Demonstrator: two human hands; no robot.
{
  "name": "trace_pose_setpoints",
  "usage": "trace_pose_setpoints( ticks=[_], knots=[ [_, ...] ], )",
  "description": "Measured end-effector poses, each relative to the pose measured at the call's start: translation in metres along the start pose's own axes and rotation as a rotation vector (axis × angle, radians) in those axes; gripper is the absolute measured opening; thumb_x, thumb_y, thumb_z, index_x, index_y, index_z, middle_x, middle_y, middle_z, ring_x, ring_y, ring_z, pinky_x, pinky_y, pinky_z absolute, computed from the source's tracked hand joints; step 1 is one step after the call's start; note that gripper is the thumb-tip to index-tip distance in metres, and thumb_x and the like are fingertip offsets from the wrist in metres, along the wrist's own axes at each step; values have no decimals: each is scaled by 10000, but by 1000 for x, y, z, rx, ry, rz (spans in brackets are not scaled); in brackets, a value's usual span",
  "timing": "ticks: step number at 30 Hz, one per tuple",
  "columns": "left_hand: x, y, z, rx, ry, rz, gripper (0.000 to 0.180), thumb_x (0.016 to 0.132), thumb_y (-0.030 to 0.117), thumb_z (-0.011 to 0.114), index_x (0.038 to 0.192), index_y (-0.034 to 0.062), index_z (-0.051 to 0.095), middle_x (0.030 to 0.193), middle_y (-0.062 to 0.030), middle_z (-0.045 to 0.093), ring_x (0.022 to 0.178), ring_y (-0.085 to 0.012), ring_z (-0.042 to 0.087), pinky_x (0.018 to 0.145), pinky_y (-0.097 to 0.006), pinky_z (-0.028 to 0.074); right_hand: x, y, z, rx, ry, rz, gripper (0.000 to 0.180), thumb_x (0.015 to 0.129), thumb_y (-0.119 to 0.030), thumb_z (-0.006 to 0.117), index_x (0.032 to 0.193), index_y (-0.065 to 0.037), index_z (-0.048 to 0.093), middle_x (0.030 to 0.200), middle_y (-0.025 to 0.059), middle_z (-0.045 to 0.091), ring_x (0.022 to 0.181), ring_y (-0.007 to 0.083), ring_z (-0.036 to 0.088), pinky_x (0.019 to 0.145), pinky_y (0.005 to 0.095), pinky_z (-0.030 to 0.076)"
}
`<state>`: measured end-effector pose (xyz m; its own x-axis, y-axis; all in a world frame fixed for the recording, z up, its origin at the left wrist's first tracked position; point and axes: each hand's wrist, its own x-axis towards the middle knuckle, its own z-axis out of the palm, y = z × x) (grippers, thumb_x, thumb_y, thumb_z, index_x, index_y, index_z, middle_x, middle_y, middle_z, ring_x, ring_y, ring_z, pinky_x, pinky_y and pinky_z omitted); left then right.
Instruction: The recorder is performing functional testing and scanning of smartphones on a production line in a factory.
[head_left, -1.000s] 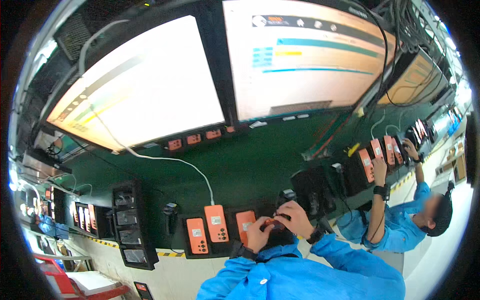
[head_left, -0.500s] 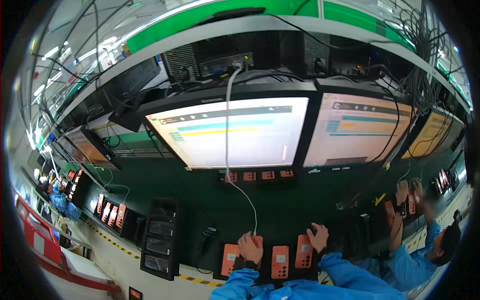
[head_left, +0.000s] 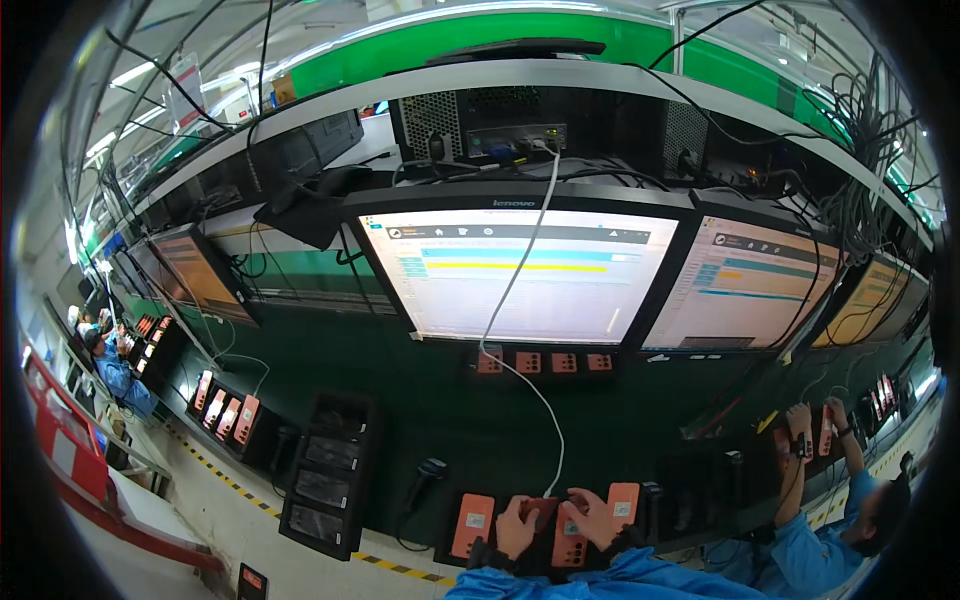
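Observation:
At the bottom centre, my left hand (head_left: 515, 527) and my right hand (head_left: 590, 515) meet over a dark red phone-like device (head_left: 545, 512) held between them, both sets of fingers closed on it. Orange devices stand in a dark holder: one to the left (head_left: 472, 524), one below the hands (head_left: 569, 546), one to the right (head_left: 623, 503). A white cable (head_left: 520, 290) runs down from the shelf above to the hands. My blue sleeves (head_left: 600, 580) enter from the lower edge.
Two lit monitors (head_left: 520, 272) (head_left: 755, 285) hang above the green bench. A black handheld scanner (head_left: 428, 472) and a black rack (head_left: 330, 475) sit at left. A person in blue (head_left: 830, 525) handles devices at right; other workers (head_left: 115, 365) stand far left.
The view has tilted and shifted; my hands have come together from separate orange devices onto one dark red device at the centre.

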<state>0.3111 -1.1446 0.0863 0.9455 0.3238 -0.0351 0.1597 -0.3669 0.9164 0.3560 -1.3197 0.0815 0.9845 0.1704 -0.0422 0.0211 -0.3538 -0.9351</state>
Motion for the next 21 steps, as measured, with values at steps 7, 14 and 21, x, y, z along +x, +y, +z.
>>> trace_pose_setpoints(
  ticks=[7,14,21],
  knots=[
    [-34,12,-3,25,27,-16,252,833,156,633,1073,101,581,879,-156,674,828,-339,657,687,-395,527,-6,15,31,150,-323,64,387,861,-253,676,1123,5,555,947,74,615,828,140,596,749,278,485],
    [-58,-18,-4,-61,-133,70,365,858,143,572,1220,145,528,920,-215,639,858,-396,618,715,-435,518,-20,12,32,383,-288,39,277,915,-229,596,1065,-6,530,979,79,589,922,132,579,797,271,468],
    [-66,-21,-4,-130,-204,43,339,903,12,452,1237,16,509,1138,-187,619,1074,-290,606,882,-333,483,-16,-19,35,-34,-83,-246,245,932,-203,524,1018,-4,638,1016,129,613,969,236,600,841,331,468]
  ],
)
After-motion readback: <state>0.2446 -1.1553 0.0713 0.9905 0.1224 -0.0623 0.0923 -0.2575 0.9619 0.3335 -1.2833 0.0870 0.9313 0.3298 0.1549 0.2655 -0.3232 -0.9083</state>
